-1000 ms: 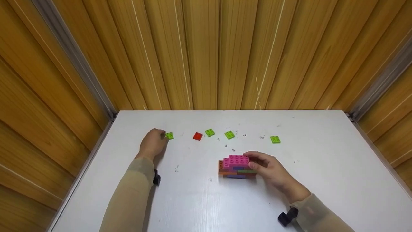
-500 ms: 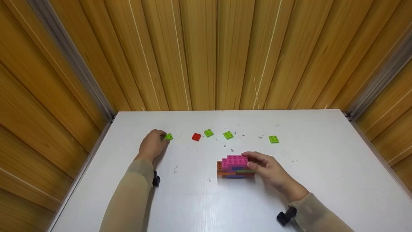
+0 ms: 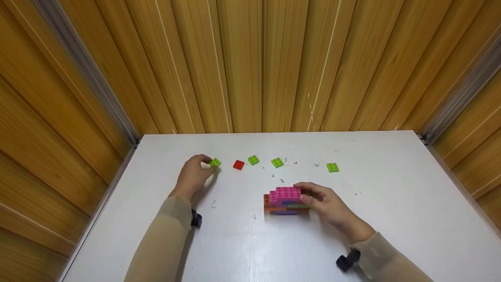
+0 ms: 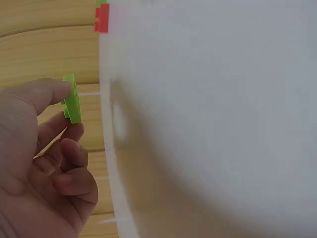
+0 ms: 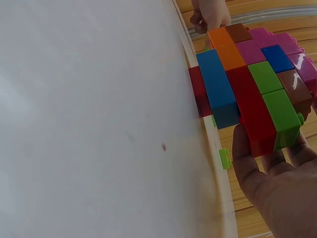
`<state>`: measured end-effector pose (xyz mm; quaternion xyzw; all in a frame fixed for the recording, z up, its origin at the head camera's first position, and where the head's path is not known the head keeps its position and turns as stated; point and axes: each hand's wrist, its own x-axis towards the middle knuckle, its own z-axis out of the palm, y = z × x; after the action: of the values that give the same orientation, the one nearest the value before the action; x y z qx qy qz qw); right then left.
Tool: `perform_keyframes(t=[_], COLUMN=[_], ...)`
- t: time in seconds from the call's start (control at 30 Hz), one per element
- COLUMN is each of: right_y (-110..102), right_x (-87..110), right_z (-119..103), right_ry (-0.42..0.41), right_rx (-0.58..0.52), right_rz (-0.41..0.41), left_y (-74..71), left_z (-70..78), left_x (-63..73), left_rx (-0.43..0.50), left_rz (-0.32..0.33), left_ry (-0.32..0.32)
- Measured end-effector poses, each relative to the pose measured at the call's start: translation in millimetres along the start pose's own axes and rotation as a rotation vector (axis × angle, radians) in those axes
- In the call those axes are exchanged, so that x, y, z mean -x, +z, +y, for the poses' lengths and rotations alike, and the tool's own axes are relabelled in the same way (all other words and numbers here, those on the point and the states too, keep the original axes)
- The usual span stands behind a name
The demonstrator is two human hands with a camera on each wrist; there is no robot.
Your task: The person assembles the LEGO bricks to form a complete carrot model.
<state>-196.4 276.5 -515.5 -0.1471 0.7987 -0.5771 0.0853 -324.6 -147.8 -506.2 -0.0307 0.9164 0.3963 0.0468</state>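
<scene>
Between thumb and fingertips my left hand [image 3: 193, 174] pinches a small green building brick [image 3: 215, 162] with studs on top; in the left wrist view this green brick [image 4: 72, 99] is clear of the table. My right hand [image 3: 332, 207] grips the right end of a block of stacked bricks [image 3: 282, 200], pink on top with orange, blue, green and brown below. The right wrist view shows the layers of that brick stack [image 5: 247, 84] from the side, with fingers along its end.
A red brick [image 3: 238, 165] lies right of my left hand. Beyond it are a green brick [image 3: 253, 159], a second green brick [image 3: 277, 162] and another green brick [image 3: 332, 167] farther right. A wood-look panel wall [image 3: 250, 70] rises behind the white table [image 3: 235, 243].
My left hand has picked up the leftmost green brick and moved slightly right with it, toward the red one. The right hand keeps its grip on the stack.
</scene>
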Motion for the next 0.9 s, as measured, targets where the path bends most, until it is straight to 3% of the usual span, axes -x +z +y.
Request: perform_keyframes(t=[0.37,0.63,0.9], right_y=[-2,-1,-1], right_x=[-0.2,-0.7,0.4], right_z=[2,3,1], right_ry=[-0.008,-0.014,0.002], right_rx=[-0.019,-0.022,-0.006], right_rz=[0.0,-0.004,-0.005], left_y=[32.0,44.9,57.3], left_z=[54.2,79.9,91.4], left_x=[41.9,63.8,80.5], left_rx=[0.203,0.262,0.283], left_rz=[-0.048,-0.097,-0.143], left_ry=[0.211,0.398,0.488])
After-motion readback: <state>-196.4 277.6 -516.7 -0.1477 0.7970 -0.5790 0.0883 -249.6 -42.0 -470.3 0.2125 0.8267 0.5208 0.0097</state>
